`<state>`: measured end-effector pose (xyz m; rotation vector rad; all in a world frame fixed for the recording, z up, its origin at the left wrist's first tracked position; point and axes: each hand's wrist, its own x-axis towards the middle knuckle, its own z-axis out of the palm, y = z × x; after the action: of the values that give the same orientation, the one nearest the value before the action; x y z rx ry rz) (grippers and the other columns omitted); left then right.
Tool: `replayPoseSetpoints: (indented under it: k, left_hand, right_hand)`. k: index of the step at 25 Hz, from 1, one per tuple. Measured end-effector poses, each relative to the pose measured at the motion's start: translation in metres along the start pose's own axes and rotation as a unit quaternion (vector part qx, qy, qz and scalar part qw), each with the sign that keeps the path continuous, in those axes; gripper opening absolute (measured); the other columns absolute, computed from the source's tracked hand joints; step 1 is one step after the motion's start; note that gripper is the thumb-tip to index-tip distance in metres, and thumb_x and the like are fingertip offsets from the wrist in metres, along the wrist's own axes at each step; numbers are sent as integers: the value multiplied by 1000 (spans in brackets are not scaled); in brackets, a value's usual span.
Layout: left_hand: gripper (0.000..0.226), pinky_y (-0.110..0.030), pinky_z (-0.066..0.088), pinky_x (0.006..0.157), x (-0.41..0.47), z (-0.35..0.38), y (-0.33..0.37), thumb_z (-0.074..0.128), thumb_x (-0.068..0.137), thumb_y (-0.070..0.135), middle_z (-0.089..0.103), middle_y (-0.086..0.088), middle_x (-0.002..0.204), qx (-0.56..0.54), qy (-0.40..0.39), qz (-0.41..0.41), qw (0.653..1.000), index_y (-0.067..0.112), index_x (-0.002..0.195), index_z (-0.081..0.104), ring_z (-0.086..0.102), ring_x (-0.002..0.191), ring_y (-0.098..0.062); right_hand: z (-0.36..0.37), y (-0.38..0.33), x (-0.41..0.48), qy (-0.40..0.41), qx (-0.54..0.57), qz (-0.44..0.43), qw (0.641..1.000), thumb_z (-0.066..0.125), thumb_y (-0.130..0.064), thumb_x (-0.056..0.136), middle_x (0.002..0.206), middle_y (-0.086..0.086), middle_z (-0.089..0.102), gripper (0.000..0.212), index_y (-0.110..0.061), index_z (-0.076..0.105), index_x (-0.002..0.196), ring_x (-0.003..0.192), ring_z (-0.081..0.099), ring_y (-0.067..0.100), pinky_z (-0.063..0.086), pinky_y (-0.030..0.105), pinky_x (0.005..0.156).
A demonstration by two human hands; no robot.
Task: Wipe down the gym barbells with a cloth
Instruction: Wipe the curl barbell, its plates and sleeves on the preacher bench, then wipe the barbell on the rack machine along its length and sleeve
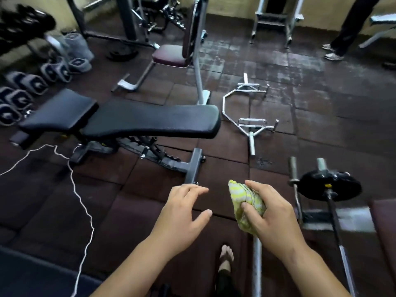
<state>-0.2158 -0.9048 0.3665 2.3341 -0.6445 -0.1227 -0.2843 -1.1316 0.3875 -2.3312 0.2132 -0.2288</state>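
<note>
One cloth (243,203), in right hand (272,219), over barbell (257,271)

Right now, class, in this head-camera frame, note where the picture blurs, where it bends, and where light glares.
Head view: motion blur smears the dumbbell rack at upper left; the wide lens bows the bench and the frame's edges; pale sheen glares off the floor beyond the hex bar; the right hand gripping the cloth is fairly sharp.
</note>
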Motion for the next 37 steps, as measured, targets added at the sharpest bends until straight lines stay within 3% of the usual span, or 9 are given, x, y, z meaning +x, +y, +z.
replayPoseSetpoints:
  k: [5, 13, 18, 22, 28, 37]
  left_hand:
    - [48, -25, 38, 105, 55, -9, -14, 53, 86, 52, 42, 29, 128, 15, 58, -75, 995, 41, 132, 48, 32, 130, 0]
    - [49, -21, 32, 108, 111, -40, -21, 55, 85, 49, 44, 27, 129, 47, 174, -178, 967, 37, 133, 50, 31, 129, 1]
    - [48, -21, 32, 108, 116, -66, -48, 58, 84, 48, 45, 28, 127, 60, 227, -226, 946, 38, 131, 52, 34, 128, 0]
    - [46, -21, 33, 108, 116, -83, -82, 58, 85, 48, 44, 30, 127, 52, 254, -252, 932, 38, 130, 52, 33, 129, 0]
    - [47, -20, 33, 106, 121, -139, -173, 58, 85, 50, 44, 31, 127, 27, 291, -278, 915, 40, 130, 51, 33, 131, 0]
    - [46, -13, 29, 105, 83, -286, -328, 58, 85, 50, 44, 29, 127, 50, 328, -349, 876, 40, 130, 51, 32, 128, 0]
  right_hand:
    - [8, 4, 105, -73, 27, -85, 993, 75, -15, 85, 123, -20, 62, 47, -26, 62, 129, 116, 58, -2, 41, 13, 97]
    - [36, -27, 230, -167, 57, -212, 961, 76, -13, 83, 120, -18, 63, 48, -24, 63, 127, 114, 59, -1, 44, 16, 96]
    - [68, -62, 273, -208, 65, -256, 942, 75, -17, 85, 122, -20, 62, 47, -26, 62, 129, 116, 55, -6, 36, 6, 96]
    - [99, -89, 301, -228, 60, -275, 932, 74, -18, 85, 120, -20, 62, 46, -25, 62, 129, 115, 56, -3, 36, 6, 95]
    - [193, -161, 351, -273, 34, -293, 916, 73, -18, 86, 121, -28, 58, 47, -30, 61, 130, 115, 52, -9, 33, 1, 92]
    - [365, -320, 405, -344, 34, -316, 883, 69, -24, 87, 123, -26, 59, 46, -34, 59, 131, 116, 50, -11, 35, 4, 95]
